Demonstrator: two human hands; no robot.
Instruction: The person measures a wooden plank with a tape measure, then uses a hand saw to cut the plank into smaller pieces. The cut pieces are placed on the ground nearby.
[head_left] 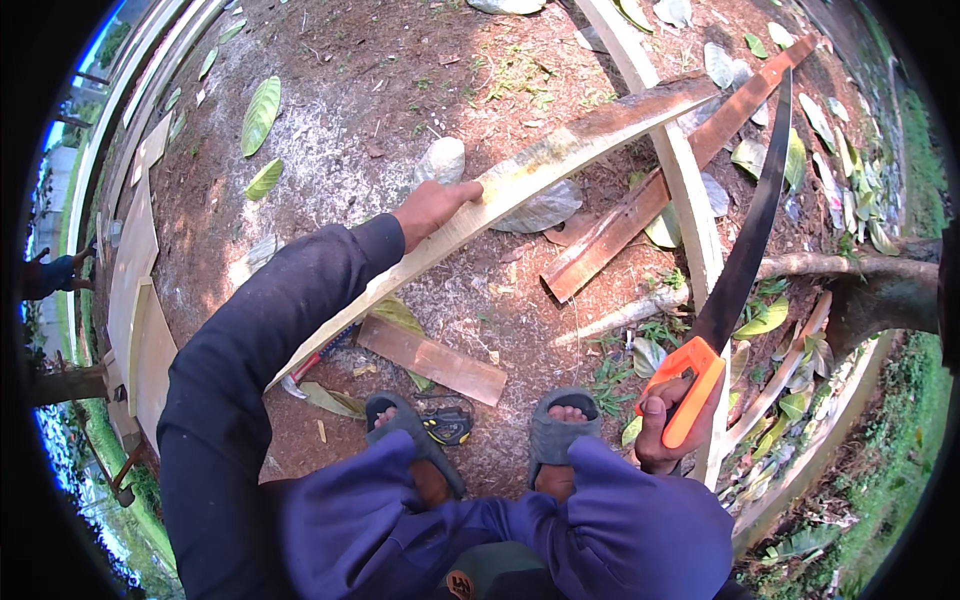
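Observation:
My left hand (437,212) is wrapped over the edge of a long pale wooden plank (545,160), which slants from lower left to upper right. In my right hand (655,432) is a handsaw (748,235), gripped by its orange handle. Its dark blade points up and away, apart from the plank that my left hand holds. Near its far end, that plank lies across a second pale timber (685,190), which runs from the top down beside my right hand. A reddish-brown board (605,240) lies on the ground beneath them.
A short offcut (440,360), a hammer (298,382) and a black-and-yellow tape measure (447,424) lie near my sandalled feet. A tree trunk (885,300) stands at the right, with large fallen leaves around. Plywood sheets (135,240) lean at the left, near another person's arm (52,274).

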